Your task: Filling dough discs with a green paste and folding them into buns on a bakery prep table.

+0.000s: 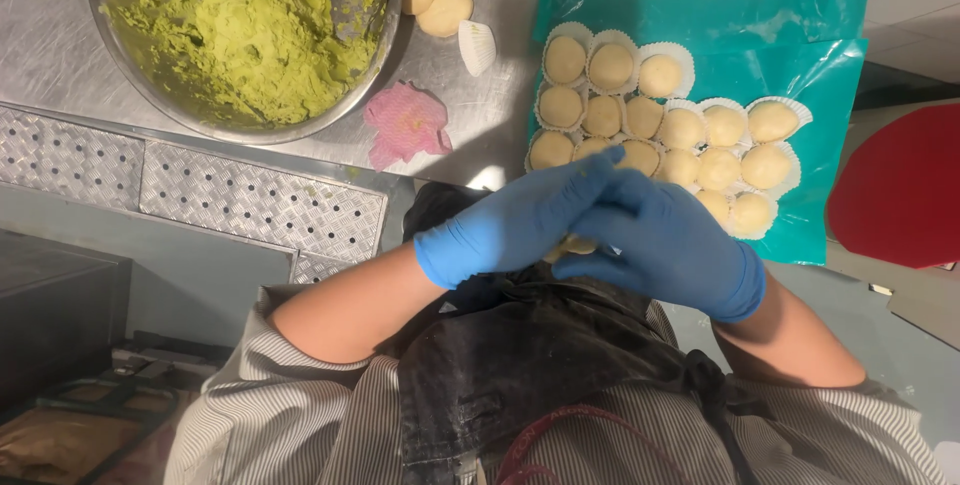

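The left hand in a blue glove (515,225) and the right hand in a blue glove (665,245) are cupped together around a small pale dough ball (575,244), which only peeks out between the palms. Gentle, even pressure seems best here. Beyond the fingertips, more pale dough balls in white paper cups (700,130) sit on a teal plastic sheet (830,85).

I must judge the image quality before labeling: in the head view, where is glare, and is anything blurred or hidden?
Head view: sharp overall; glare on the steel counter near the pink paper; soft sheen on the metal bowl; the left hand and right hand hide most of the dough piece; lower left corner is dark.
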